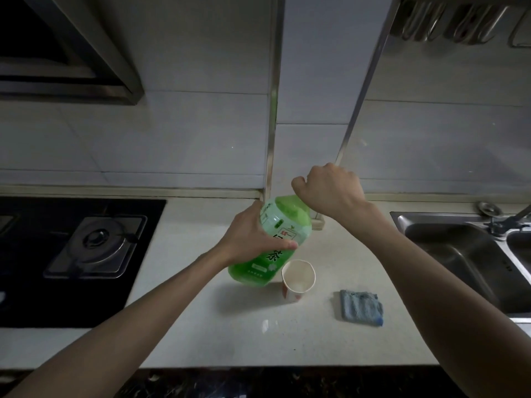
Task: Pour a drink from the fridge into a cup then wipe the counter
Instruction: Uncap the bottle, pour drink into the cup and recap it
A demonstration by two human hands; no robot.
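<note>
A large green drink bottle (280, 225) with a white and green label stands on the pale counter (230, 334), slightly tilted. My left hand (250, 237) grips its body from the left. My right hand (327, 191) is closed over the top of the bottle, hiding the cap. Just right of the bottle's base stands a white paper cup (298, 278), upright; its inside looks pale and I cannot tell whether it holds liquid. A folded blue cloth (361, 307) lies on the counter to the right of the cup.
A black gas hob (80, 245) fills the left of the counter. A steel sink (465, 254) with a tap (505, 222) sits at the right. Tiled wall and a metal corner strip (271, 124) stand behind. Utensils hang at top right. An extractor hood hangs at top left.
</note>
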